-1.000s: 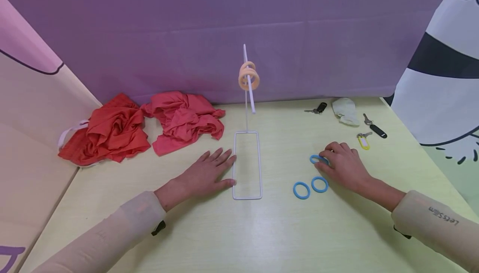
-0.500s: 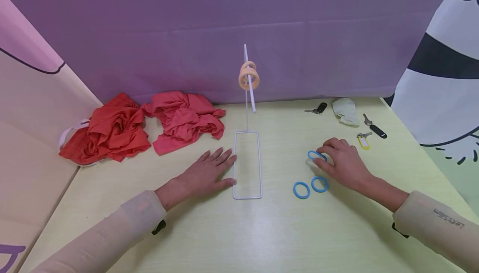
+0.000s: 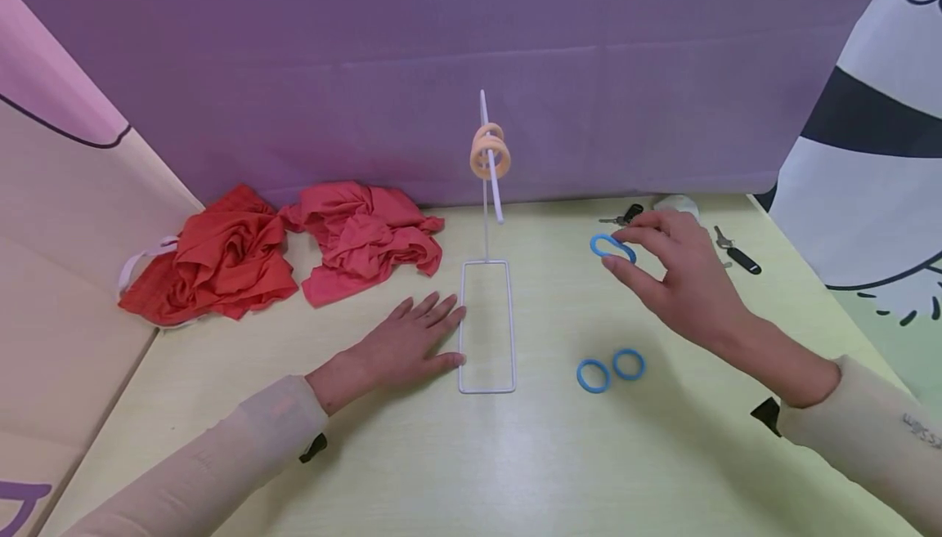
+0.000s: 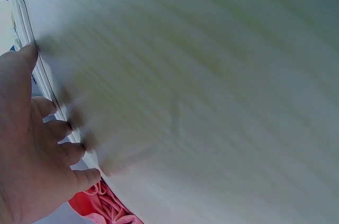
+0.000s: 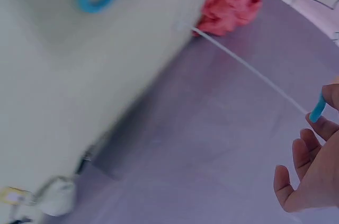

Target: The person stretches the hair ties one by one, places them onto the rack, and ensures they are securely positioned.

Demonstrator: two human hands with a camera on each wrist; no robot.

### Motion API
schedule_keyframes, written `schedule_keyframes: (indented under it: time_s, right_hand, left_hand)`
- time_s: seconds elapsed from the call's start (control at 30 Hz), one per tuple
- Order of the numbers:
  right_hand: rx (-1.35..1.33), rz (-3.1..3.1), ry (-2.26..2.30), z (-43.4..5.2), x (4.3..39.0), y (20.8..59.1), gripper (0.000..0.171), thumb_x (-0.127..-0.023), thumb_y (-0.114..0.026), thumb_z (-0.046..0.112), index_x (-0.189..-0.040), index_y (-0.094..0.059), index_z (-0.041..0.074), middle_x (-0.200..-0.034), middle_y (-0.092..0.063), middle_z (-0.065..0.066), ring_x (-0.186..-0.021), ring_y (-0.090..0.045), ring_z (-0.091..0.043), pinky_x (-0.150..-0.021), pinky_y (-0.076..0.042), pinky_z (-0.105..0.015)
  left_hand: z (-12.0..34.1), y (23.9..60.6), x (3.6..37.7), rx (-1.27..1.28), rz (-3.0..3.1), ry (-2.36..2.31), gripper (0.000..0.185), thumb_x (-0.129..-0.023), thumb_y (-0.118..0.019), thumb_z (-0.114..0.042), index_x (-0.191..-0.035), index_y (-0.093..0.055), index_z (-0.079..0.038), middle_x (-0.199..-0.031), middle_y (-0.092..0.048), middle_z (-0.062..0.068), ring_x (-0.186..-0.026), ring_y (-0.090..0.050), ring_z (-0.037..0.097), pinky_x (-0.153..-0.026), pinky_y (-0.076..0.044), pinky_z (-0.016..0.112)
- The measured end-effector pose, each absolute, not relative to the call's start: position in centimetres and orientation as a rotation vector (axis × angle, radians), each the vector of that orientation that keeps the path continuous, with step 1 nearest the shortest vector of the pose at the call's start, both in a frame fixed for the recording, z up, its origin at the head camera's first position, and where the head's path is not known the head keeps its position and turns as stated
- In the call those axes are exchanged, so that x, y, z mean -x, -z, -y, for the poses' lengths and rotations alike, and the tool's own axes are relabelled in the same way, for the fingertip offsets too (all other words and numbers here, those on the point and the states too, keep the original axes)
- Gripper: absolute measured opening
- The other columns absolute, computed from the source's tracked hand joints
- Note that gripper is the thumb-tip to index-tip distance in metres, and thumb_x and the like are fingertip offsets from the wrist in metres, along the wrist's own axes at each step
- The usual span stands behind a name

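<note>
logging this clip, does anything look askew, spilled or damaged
The blue ring pinched in the right hand looks bent out of round, unlike the two blue rings on the table, probably just from squeezing. Nothing looks spilled.

Nothing reads clearly; the dark lettering (image 3: 921,431) on the right sleeve (image 3: 857,443) is illegible.

Held ring (image 3: 594,245) smooth, plastic-looking; stand (image 3: 511,326) smooth, coated metal-looking; red cloth (image 3: 231,255) matt; tabletop (image 3: 456,463) smooth, faintly glossy
</note>
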State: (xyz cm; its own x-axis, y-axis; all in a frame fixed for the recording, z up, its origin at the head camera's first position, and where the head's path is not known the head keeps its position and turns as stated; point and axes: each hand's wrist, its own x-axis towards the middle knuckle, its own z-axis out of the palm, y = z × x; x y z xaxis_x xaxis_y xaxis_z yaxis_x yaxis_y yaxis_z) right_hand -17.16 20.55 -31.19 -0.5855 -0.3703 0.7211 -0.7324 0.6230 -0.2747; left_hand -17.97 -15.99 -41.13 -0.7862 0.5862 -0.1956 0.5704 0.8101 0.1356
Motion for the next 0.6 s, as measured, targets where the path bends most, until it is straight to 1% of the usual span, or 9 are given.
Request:
schedule_keyframes:
  time_s: [0.1, 0.2, 0.23, 0.3, 0.37, 0.47, 0.6]
  right_hand:
    - [-0.912, 2.118, -0.73, -19.5, 16.4, 28.8, 0.028, -0.092, -0.073, 0.026, -0.104, -0.073, 0.001, -0.103, -0.065, -0.016, -0.099, -0.054, -0.034, -0.084, -0.036, -0.036]
    - [-0.951, 2.027, -0.683, -18.1, 15.5, 26.8, 0.041, -0.099, -0.062, 0.041, -0.104, -0.074, 0.002, -0.101, -0.065, -0.014, -0.1, -0.054, -0.033, -0.086, -0.037, -0.039]
    - [-0.967, 2.002, -0.663, -17.6, 15.2, 26.3, 0.045, -0.1, -0.059, 0.044, -0.104, -0.074, 0.002, -0.101, -0.065, -0.014, -0.099, -0.054, -0.033, -0.085, -0.036, -0.04]
    - [-1.003, 1.927, -0.621, -16.5, 14.7, 25.3, 0.042, -0.1, -0.059, 0.041, -0.104, -0.074, 0.003, -0.1, -0.065, -0.014, -0.097, -0.055, -0.032, -0.084, -0.037, -0.046]
    - [-1.034, 1.867, -0.591, -15.6, 14.2, 24.6, 0.038, -0.1, -0.06, 0.039, -0.104, -0.074, 0.004, -0.1, -0.064, -0.014, -0.094, -0.054, -0.031, -0.082, -0.036, -0.049]
    - [-1.065, 1.778, -0.537, -14.2, 13.8, 24.1, 0.031, -0.099, -0.063, 0.035, -0.104, -0.074, 0.006, -0.1, -0.064, -0.012, -0.091, -0.054, -0.031, -0.078, -0.035, -0.05]
    - [-1.094, 1.676, -0.513, -12.7, 13.6, 23.6, 0.026, -0.098, -0.065, 0.031, -0.104, -0.073, 0.007, -0.1, -0.065, -0.011, -0.09, -0.053, -0.031, -0.075, -0.035, -0.05]
  left_hand:
    - [16.0, 41.1, 18.0, -0.9, -2.766, -0.102, 0.08, -0.099, -0.043, -0.064, -0.161, -0.021, -0.019, -0.169, -0.016, 0.005, -0.157, -0.011, 0.033, -0.125, -0.015, 0.059]
    - [16.0, 41.1, 18.0, -0.907, -2.766, -0.106, 0.08, -0.099, -0.043, -0.064, -0.161, -0.021, -0.019, -0.169, -0.016, 0.006, -0.157, -0.011, 0.034, -0.125, -0.016, 0.058]
    - [16.0, 41.2, 18.0, -0.909, -2.767, -0.107, 0.08, -0.099, -0.043, -0.064, -0.161, -0.021, -0.019, -0.169, -0.016, 0.006, -0.157, -0.011, 0.034, -0.125, -0.016, 0.057]
    - [16.0, 41.2, 18.0, -0.911, -2.768, -0.108, 0.08, -0.099, -0.043, -0.064, -0.161, -0.021, -0.018, -0.169, -0.016, 0.006, -0.157, -0.011, 0.034, -0.125, -0.016, 0.057]
    - [16.0, 41.2, 18.0, -0.91, -2.768, -0.104, 0.08, -0.099, -0.044, -0.064, -0.161, -0.021, -0.019, -0.169, -0.016, 0.006, -0.157, -0.011, 0.034, -0.125, -0.016, 0.057]
    - [16.0, 41.3, 18.1, -0.902, -2.764, -0.095, 0.081, -0.099, -0.044, -0.064, -0.162, -0.02, -0.019, -0.169, -0.015, 0.005, -0.157, -0.01, 0.033, -0.125, -0.016, 0.057]
    - [15.9, 41.3, 18.2, -0.888, -2.753, -0.084, 0.081, -0.098, -0.043, -0.065, -0.162, -0.019, -0.021, -0.17, -0.014, 0.004, -0.157, -0.009, 0.033, -0.125, -0.015, 0.057]
